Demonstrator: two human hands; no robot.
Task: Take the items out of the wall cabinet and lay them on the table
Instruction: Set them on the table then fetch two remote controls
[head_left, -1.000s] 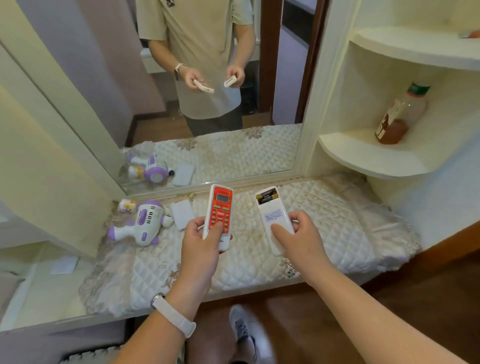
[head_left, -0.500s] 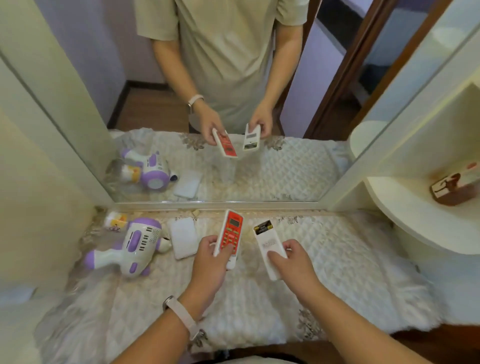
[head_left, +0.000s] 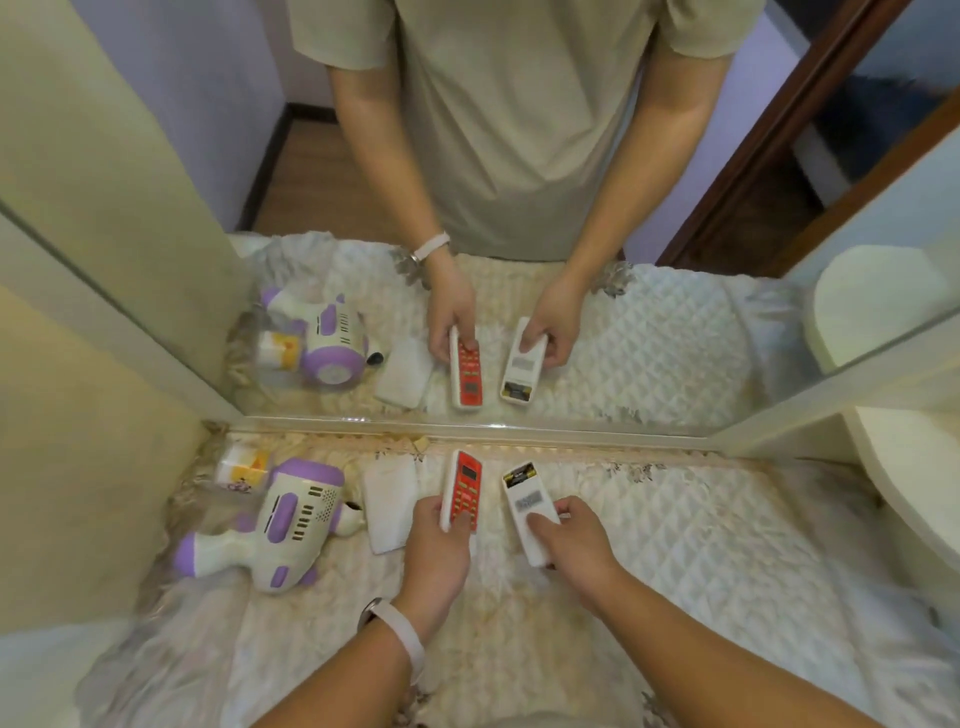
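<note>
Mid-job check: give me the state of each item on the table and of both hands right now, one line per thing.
red remote: held by the left hand, buttons up, low over the cloth.
white remote: held by the right hand, label side up.
left hand: fingers closed on the red remote.
right hand: fingers closed on the white remote.
purple-and-white device: lying on its side on the table.
white flat pad: lying flat beside the device.
small yellow-labelled container: against the mirror.

white remote: label text blurred | red remote: lower end behind left hand
</note>
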